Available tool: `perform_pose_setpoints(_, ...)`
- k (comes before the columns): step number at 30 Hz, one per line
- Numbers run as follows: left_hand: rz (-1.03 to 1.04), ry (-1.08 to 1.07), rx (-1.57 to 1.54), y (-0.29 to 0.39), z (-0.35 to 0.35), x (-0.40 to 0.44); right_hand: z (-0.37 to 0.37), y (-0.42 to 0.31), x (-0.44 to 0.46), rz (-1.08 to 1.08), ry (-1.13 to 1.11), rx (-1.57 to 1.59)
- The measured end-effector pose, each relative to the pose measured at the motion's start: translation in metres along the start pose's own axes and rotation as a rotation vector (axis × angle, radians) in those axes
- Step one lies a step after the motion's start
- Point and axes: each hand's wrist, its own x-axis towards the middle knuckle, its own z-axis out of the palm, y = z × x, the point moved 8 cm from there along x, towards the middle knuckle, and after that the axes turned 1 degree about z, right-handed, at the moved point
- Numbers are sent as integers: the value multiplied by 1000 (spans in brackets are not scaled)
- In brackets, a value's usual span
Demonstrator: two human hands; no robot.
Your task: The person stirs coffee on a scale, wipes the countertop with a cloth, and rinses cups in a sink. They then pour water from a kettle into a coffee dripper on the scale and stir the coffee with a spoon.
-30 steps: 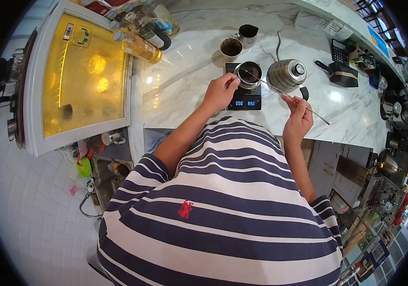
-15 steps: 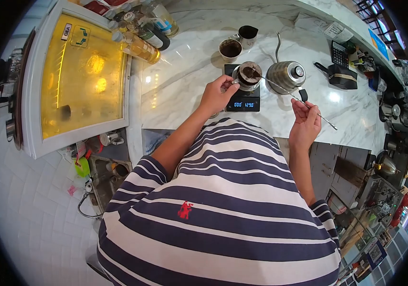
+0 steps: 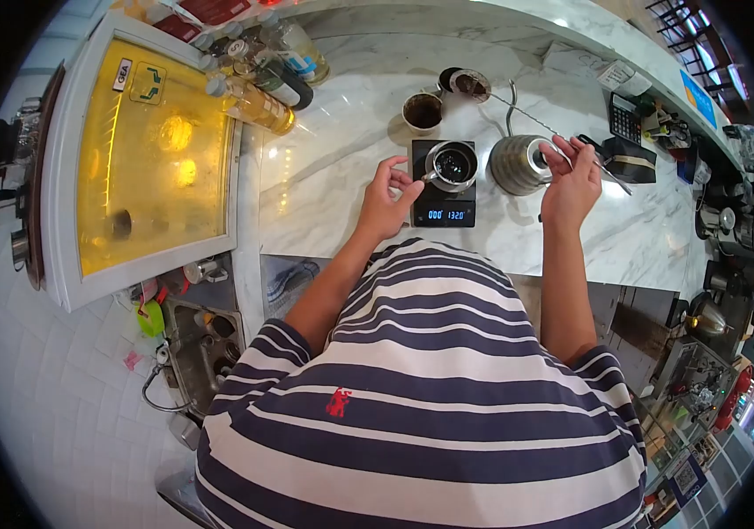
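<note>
Had the cup [image 3: 456, 186] on the scale [image 3: 445, 221], just beyond left fingers [image 3: 393, 166] half-curled at its handle [image 3: 429, 177], with grasp unclear; pinched the spoon [image 3: 527, 116] in right fingers [image 3: 582, 159], with a stained disc [image 3: 471, 85] beyond them. Risked spilling by nudging the handle, or dropping the disc by tilting the spoon.

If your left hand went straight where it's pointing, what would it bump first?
Probably the round, silvery, metal-looking cup of dark liquid, just ahead of the left hand. They may even be touching; the picture leaves the depth unclear.
</note>
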Motion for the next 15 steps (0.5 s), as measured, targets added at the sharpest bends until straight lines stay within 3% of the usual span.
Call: perform_pose_setpoints(15, -80, 23, 38, -13, -6, 1, 38, 51, 37, 112, 53, -111)
